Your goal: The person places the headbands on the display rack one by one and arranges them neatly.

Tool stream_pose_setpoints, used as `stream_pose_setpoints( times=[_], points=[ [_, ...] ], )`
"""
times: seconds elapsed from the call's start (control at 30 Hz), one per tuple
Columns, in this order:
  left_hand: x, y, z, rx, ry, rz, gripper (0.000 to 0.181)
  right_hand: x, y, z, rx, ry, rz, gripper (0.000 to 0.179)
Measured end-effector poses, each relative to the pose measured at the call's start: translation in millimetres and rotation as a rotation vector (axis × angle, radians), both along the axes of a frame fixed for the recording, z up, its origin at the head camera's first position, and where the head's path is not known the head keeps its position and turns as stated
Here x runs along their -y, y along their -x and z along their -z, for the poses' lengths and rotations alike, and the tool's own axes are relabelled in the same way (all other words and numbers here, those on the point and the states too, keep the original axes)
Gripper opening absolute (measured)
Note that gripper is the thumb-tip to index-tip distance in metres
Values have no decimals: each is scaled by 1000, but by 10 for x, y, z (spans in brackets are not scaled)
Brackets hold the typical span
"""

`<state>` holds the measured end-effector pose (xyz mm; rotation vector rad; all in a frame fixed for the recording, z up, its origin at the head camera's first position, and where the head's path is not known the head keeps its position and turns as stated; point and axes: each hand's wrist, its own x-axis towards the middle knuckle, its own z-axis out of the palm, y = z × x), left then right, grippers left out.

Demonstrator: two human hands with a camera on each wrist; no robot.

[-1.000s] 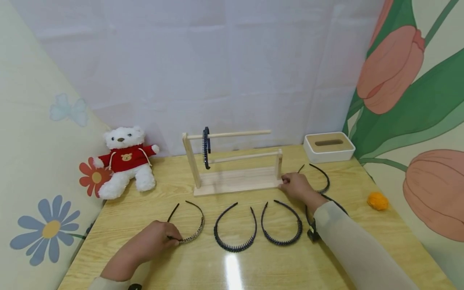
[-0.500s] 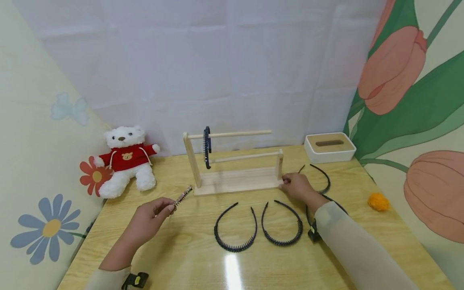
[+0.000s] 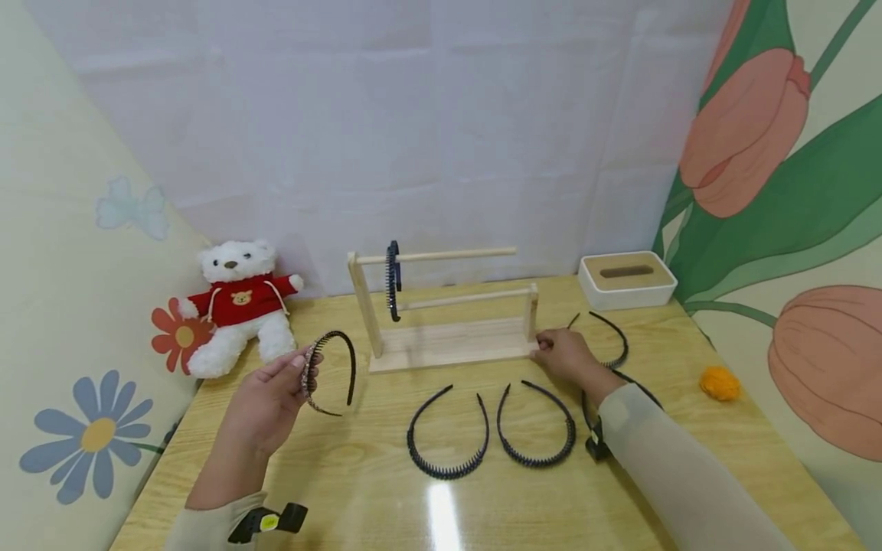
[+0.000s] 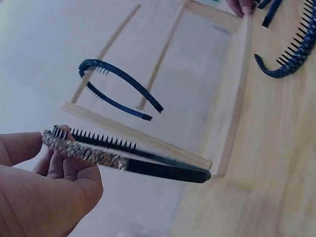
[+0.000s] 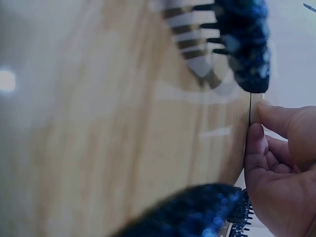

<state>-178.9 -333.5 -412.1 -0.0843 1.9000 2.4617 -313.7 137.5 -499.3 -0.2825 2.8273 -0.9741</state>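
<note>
My left hand [image 3: 270, 398] pinches a toothed headband [image 3: 308, 375] at its glittery top, above the table's left side. The headband's dark ends point right, as the left wrist view also shows with its sparkly band [image 4: 89, 154]. In the middle stands a wooden two-rod rack [image 3: 451, 348]. A dark blue headband [image 3: 393, 279] hangs on its upper rod near the left post. My right hand [image 3: 566, 356] grips the right end of the rack's base between thumb and fingers. In the right wrist view, that hand [image 5: 279, 163] is partly cut off by the frame edge.
Two dark headbands, a left one [image 3: 446, 468] and a right one [image 3: 540, 459], lie in front of the rack. Another headband [image 3: 620, 337] lies beyond my right wrist; one more is under the forearm. A teddy bear [image 3: 244, 306], tissue box [image 3: 627, 282] and orange ball [image 3: 719, 383] stand around.
My left hand has lifted the glittery headband off the table, moved up and left, and turned it so its ends point right. The right hand stays at the rack.
</note>
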Motion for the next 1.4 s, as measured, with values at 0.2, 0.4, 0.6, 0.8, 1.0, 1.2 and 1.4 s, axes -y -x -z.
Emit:
stream_pose_setpoints(
  times=[0.2,0.4,0.6,0.8,1.0,1.2,1.4],
  points=[
    [-57,49,-127,-19,-89,-85,26,-19,-2,1,13,22,15,49],
    [-180,100,-337,-16,-161,-273,21,-25,7,16,23,20,13,50],
    [-337,189,-704,-165,-328,-393,36,-37,10,6,12,31,13,50],
    [-539,313,-1094,-405,-491,-392,34,-39,5,2,15,28,12,50],
    [-730,475,-1349,-517,-507,-311,32,-41,9,11,15,24,13,49],
    [-879,681,-1425,-558,-466,-258,25,-31,13,5,14,24,14,49],
    [-939,834,-1374,-532,-448,-269,17,-25,24,8,10,31,10,48]
  ],
)
